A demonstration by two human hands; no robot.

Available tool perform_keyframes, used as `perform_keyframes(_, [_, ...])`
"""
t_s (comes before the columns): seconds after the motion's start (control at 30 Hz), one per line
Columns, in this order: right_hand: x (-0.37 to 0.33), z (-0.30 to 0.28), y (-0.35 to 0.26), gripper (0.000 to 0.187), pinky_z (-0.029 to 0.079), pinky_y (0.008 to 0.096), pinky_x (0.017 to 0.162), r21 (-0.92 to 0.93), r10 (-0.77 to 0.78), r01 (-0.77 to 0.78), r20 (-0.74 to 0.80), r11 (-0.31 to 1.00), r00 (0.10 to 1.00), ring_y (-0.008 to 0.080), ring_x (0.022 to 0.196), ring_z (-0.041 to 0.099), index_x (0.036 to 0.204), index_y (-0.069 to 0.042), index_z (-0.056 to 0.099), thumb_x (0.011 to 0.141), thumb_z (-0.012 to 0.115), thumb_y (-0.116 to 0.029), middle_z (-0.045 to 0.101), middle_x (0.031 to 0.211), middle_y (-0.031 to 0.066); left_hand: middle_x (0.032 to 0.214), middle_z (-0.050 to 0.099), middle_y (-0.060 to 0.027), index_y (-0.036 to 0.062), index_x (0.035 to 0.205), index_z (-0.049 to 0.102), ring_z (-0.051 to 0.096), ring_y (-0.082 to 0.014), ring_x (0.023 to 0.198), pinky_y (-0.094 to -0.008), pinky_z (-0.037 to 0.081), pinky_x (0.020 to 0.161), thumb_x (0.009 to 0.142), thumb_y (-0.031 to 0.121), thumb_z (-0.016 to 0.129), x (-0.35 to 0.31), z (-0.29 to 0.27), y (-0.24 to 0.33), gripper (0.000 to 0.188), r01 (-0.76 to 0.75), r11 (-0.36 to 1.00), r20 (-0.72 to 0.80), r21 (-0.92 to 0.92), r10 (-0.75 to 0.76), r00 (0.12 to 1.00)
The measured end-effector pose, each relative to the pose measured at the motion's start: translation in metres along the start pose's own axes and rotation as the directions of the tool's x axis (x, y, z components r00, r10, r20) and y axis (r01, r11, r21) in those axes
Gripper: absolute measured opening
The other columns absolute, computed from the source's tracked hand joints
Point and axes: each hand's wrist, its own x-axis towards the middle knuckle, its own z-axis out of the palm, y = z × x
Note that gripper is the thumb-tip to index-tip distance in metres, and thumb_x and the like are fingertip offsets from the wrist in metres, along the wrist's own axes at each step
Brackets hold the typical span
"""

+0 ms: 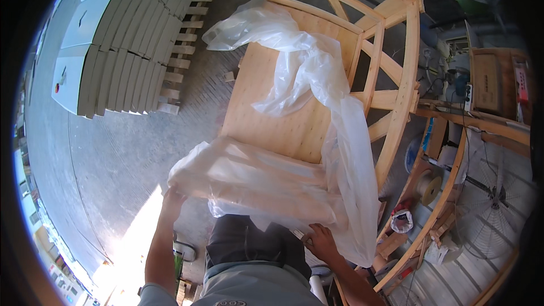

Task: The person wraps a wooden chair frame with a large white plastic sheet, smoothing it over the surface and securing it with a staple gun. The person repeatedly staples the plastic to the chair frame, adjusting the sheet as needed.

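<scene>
Clear plastic sheeting [226, 178] covers the near end of a wooden crate and trails in loose folds along its right side and over the far part. Bare plywood [260, 88] shows in the middle of the crate. At the near left corner, my left hand [174, 195] is at the sheeting's edge; its fingers are mostly hidden. My right hand [321, 242] is closed, low beside the near edge, just under the hanging plastic. A small light-coloured end sticks out by its fingers, but the thing itself is too small to name.
An open slatted wooden side [396, 79] rises along the crate's right. Flat grey-white panels [124, 56] stand stacked on a pallet [180, 56] at the left. A small wood block [229, 76] lies on the floor. Shelving with a spool [430, 187] and a fan [494, 201] are at the right.
</scene>
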Motion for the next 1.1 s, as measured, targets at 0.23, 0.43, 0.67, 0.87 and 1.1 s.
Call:
perform_keyframes(0.23, [0.001,-0.019,0.001,0.030,0.048,0.0424,0.086,0.031,0.045,-0.054,0.234,0.998,0.971,0.0334,0.097,0.061,0.104,-0.007,0.064,0.082,0.067,-0.027,0.064,0.105,0.0129,0.125,0.057,-0.0197,-0.0071,0.132,0.045,0.059,-0.0287,0.113,-0.0418,0.048,0.096,0.098,0.044,0.049,-0.012,0.004,0.008,0.062,-0.168,0.969,0.104,0.183,0.151,0.983])
perform_keyframes(0.43, [-0.021,-0.078,-0.022,0.029,0.049,0.0442,0.080,0.211,-0.020,-0.058,0.349,0.976,0.937,0.0364,0.089,0.062,0.102,-0.008,0.065,0.086,0.063,-0.032,0.065,0.095,0.0163,0.111,0.064,-0.0162,-0.0058,0.120,0.056,0.064,-0.0245,0.101,-0.0390,0.053,0.088,0.097,0.039,0.052,-0.041,0.025,0.044,0.051,-0.019,1.000,-0.115,0.015,0.021,0.993])
perform_keyframes(0.67, [-0.041,-0.133,-0.028,0.041,0.047,0.0421,0.076,0.132,0.076,-0.259,0.747,0.957,0.661,0.0369,0.088,0.062,0.102,-0.002,0.064,0.088,0.061,-0.040,0.066,0.093,0.0184,0.094,0.064,-0.0060,-0.0003,0.099,0.063,0.058,-0.0148,0.089,-0.0298,0.047,0.082,0.097,0.035,0.052,-0.055,0.030,0.070,0.037,-0.189,0.982,-0.214,-0.006,0.184,0.959])
perform_keyframes(0.87, [-0.065,-0.159,-0.035,0.049,0.045,0.0379,0.075,0.227,0.016,-0.489,0.896,0.843,0.444,0.0300,0.081,0.061,0.105,0.000,0.064,0.088,0.061,-0.045,0.065,0.088,0.0166,0.088,0.062,-0.0059,0.0016,0.096,0.062,0.059,-0.0149,0.083,-0.0290,0.048,0.075,0.096,0.031,0.054,-0.039,0.034,0.071,0.031,-0.275,0.938,-0.294,-0.213,0.207,0.933])
perform_keyframes(1.1, [-0.081,-0.166,-0.045,0.058,0.043,0.0321,0.075,0.365,-0.167,-0.591,0.917,0.720,0.362,0.0178,0.081,0.056,0.116,0.002,0.061,0.089,0.063,-0.049,0.065,0.089,0.0092,0.082,0.058,-0.0052,0.0011,0.092,0.059,0.055,-0.0144,0.077,-0.0305,0.046,0.069,0.093,0.028,0.057,-0.047,0.028,0.062,0.027,-0.175,0.984,-0.417,-0.017,0.152,0.896])
